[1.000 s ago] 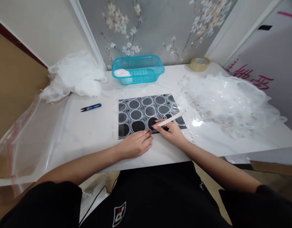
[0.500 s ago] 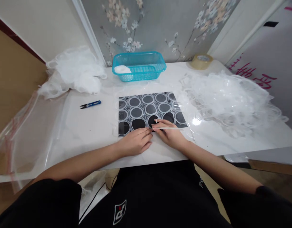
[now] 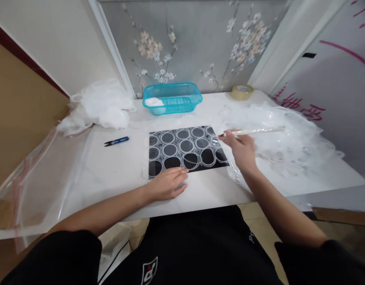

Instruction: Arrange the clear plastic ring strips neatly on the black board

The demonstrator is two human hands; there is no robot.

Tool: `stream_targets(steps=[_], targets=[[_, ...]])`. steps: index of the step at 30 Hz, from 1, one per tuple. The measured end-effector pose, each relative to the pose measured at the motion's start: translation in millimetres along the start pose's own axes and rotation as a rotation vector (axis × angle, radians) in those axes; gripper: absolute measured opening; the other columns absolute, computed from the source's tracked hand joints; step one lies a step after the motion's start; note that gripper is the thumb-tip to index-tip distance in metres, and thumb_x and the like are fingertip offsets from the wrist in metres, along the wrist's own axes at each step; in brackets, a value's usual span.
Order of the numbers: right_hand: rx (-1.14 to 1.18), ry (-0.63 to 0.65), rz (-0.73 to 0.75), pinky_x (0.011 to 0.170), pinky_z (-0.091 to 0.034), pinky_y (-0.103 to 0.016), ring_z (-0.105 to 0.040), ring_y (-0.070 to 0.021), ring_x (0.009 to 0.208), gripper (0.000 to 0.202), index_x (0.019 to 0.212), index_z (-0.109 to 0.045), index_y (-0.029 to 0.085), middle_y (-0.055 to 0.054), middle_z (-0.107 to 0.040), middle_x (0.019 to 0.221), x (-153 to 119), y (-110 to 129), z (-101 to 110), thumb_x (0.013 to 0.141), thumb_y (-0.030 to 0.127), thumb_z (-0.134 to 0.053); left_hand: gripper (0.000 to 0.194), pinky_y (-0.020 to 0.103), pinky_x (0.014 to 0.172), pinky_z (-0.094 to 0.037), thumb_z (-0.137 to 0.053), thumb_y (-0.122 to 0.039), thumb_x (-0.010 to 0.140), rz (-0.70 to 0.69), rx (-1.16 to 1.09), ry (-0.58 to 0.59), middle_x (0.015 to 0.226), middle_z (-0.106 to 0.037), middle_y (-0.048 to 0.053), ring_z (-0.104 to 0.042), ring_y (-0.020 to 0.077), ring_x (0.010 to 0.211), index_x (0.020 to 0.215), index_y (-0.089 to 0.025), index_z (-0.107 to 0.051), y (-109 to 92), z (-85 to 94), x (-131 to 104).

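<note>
A black sheet [image 3: 186, 145] with a pattern of grey-white rings lies on the table. My left hand [image 3: 167, 183] rests flat at its near edge, fingers stretched out. My right hand [image 3: 241, 148] is lifted beyond the sheet's right side, closed around a thin white pen-like stick [image 3: 259, 131] that points right; a dark end shows near the fingertips. Clear film [image 3: 234, 174] lies along the right edge of the sheet. One thin pale loop [image 3: 192, 159] lies on the sheet just above my left fingers.
Blue thread snips [image 3: 116, 141] lie to the left. At the back stand a turquoise basket [image 3: 182, 110] with something white inside and a tape roll [image 3: 241, 92]. Piles of white translucent rings sit left [image 3: 96, 105] and right [image 3: 285, 138]. Clear plastic bags [image 3: 48, 170] hang over the left side.
My right hand has moved from the sheet's near edge, away and to the right, with the white stick. My left hand has stayed at the near edge. The view has tilted slightly.
</note>
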State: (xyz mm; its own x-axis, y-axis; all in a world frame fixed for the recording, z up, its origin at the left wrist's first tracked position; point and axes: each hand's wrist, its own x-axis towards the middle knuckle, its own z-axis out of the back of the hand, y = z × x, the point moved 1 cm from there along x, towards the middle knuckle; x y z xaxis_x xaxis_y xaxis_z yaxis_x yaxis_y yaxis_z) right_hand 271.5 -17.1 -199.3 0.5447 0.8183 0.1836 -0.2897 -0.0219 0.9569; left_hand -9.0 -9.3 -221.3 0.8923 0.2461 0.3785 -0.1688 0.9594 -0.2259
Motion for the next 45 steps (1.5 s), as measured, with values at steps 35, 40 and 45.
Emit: stream_targets(steps=[35, 40, 45], targets=[[0.218, 0.657, -0.179, 0.077, -0.055, -0.040, -0.068, -0.0265, 0.093, 0.026, 0.083, -0.069, 0.018, -0.009, -0.072, 0.097, -43, -5, -30, 0.080, 0.044, -0.064, 0.009, 0.016, 0.048, -0.031, -0.054, -0.023, 0.082, 0.957, -0.988, -0.859, 0.060, -0.047, -0.006, -0.043, 0.0044, 0.048, 0.082, -0.017, -0.047, 93, 53.0, 83], [0.872, 0.619, -0.557, 0.098, -0.049, -0.040, -0.064, -0.0227, 0.109, 0.021, 0.084, -0.058, 0.022, -0.008, -0.071, 0.104, -60, 19, -30, 0.084, 0.042, -0.059, 0.026, 0.022, 0.052, -0.040, -0.062, -0.029, 0.082, 0.748, -1.099, -0.334, 0.067, -0.061, -0.001, -0.051, 0.0101, 0.052, 0.103, -0.018, -0.051, 25, 60.8, 76], [1.042, 0.520, -0.523, 0.101, -0.047, -0.043, -0.064, -0.0232, 0.108, 0.017, 0.084, -0.056, 0.025, -0.006, -0.071, 0.103, -81, 44, -33, 0.083, 0.041, -0.059, 0.027, 0.029, 0.072, -0.050, -0.047, -0.026, 0.095, 0.387, -0.656, 0.018, 0.092, -0.067, 0.002, -0.065, 0.0157, 0.081, 0.121, -0.023, -0.046, -19, 66.9, 78]])
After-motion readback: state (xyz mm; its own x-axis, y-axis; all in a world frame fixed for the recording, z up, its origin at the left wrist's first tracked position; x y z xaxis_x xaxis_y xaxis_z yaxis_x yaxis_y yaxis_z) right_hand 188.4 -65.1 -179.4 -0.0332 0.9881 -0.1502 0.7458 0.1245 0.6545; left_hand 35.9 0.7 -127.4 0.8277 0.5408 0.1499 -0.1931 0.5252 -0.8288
